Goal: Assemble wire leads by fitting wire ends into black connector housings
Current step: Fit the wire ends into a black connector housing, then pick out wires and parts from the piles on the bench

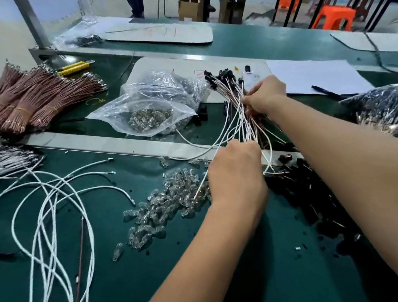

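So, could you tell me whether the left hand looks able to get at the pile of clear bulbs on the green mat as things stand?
Probably yes, once freed. The left hand hangs just right of the clear bulbs, and nothing lies between them. But its fingers grip the bundle of wire leads, which the right hand also holds, so it would have to let go first.

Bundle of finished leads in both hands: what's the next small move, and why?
Probably set the bundle down beyond the open plastic bag. Both the left hand and right hand hold it, so neither is free to pick a loose white wire.
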Demonstrator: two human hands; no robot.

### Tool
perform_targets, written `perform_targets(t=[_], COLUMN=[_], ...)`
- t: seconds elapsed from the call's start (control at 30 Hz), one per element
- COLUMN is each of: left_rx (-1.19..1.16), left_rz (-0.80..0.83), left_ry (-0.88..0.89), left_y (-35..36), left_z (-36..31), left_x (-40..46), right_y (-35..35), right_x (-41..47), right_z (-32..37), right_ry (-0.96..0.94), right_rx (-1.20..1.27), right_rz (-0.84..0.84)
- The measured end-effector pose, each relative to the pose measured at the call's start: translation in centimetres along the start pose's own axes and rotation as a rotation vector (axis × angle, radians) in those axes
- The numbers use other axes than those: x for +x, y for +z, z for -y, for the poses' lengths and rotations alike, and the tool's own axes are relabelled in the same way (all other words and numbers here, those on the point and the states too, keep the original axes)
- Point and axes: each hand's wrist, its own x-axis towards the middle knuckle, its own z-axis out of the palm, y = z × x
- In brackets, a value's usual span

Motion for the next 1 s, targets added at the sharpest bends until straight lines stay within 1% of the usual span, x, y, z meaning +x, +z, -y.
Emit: perform_targets(t=[0.07,0.13,0.17,0.2,0.23,0.3,0.4,0.43,0.5,0.67,0.77,0.83,0.93,1.0], left_rx=[0.023,0.020,0.003,-0.027,-0.065,-0.099,-0.098,-0.115,-0.139,-0.142,-0.184,-0.249,-0.345,-0.421], left_rz=[-0.086,-0.235,-0.271,-0.267,-0.227,-0.088,0.097,0.121,0.120,0.114,0.053,-0.023,-0.190,-0.334], left_ry=[0.061,0.143,0.178,0.216,0.255,0.322,0.330,0.305,0.265,0.233,0.224,0.194,0.107,0.026], left_y=[0.3,0.2,0.2,0.3,0.5,1.2,2.4,2.8,3.3,3.5,3.1,2.3,0.3,-1.4], left_z=[-0.1,-0.6,-0.9,-1.2,-1.6,-2.3,-3.6,-3.9,-4.4,-4.6,-4.5,-3.7,-1.4,1.0], left_x=[-0.4,-1.0,-1.3,-1.7,-2.1,-2.9,-4.2,-4.6,-5.3,-6.1,-6.8,-7.3,-8.1,-8.9], right_y=[-0.5,-1.7,-2.3,-2.9,-3.7,-4.9,-6.4,-6.8,-7.6,-9.1,-10.0,-10.3,-9.4,-7.4], right_x=[-0.7,-1.6,-2.2,-2.8,-3.6,-5.4,-8.4,-9.4,-11.6,-16.1,-18.2,-19.7,-22.0,-24.0], right_z=[-0.5,-1.0,-1.3,-1.6,-2.1,-2.9,-3.9,-4.1,-4.6,-5.3,-5.4,-5.3,-4.6,-3.2], right_ry=[-0.025,-0.049,-0.044,-0.031,-0.020,-0.011,-0.007,-0.012,-0.018,-0.060,-0.102,-0.134,-0.199,-0.256], right_rx=[0.039,0.055,0.079,0.114,0.141,0.167,0.214,0.227,0.246,0.287,0.309,0.324,0.275,0.182], right_rz=[-0.010,-0.035,-0.039,-0.035,-0.030,-0.010,-0.014,-0.024,-0.045,-0.098,-0.146,-0.183,-0.221,-0.183])
